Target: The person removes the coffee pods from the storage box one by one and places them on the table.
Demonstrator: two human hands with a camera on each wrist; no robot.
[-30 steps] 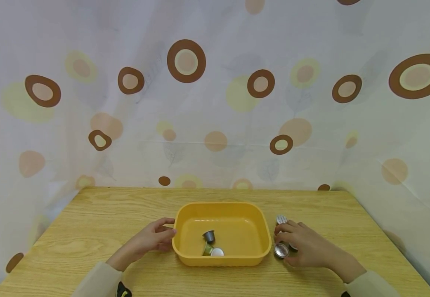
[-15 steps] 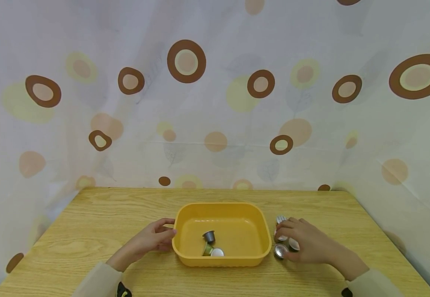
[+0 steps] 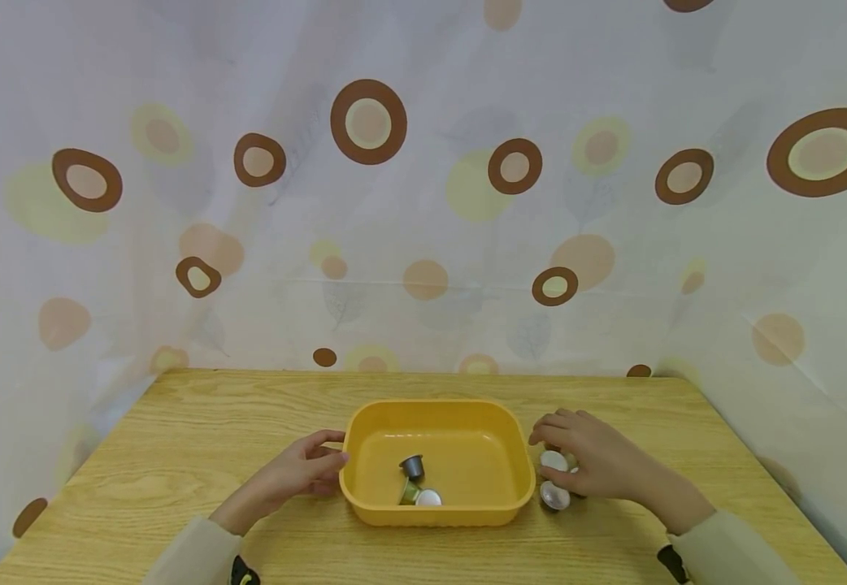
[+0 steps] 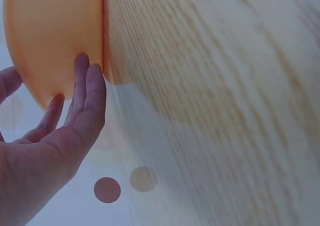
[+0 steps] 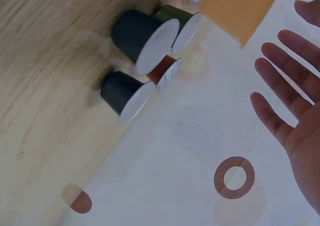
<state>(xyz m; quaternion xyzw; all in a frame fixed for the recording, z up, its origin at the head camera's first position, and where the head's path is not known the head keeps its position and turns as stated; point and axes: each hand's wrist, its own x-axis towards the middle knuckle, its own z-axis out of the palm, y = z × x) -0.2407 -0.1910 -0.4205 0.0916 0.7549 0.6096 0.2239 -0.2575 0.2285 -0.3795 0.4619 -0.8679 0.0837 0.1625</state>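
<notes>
My left hand (image 3: pixel 299 470) rests against the left wall of a yellow plastic bin (image 3: pixel 438 515). In the left wrist view its loosely bent fingers touch the outer wall. Inside the bin lie a grey coffee capsule (image 3: pixel 412 466), a green capsule (image 3: pixel 408 491) and one showing its silver lid (image 3: pixel 428 497). Right of the bin, my right hand (image 3: pixel 595 455) hovers over more capsules, holding nothing. The right wrist view shows its fingers (image 5: pixel 282 74) spread, apart from a large dark capsule (image 5: pixel 130 35), an olive one (image 5: pixel 172 14), a brown one (image 5: pixel 161 69) and a smaller dark one (image 5: pixel 117 92).
The capsules outside the bin stand close together near its right wall, foil lids up, such as the nearest white-lidded capsule (image 3: pixel 554 496). My hand partly covers the others. A wood-grain table (image 3: pixel 211 422) carries everything, backed by a patterned curtain (image 3: pixel 423 203).
My right hand has lifted off the capsules, moving away from me with its fingers spreading, and the front capsules show more. The left hand and the bin have stayed still.
</notes>
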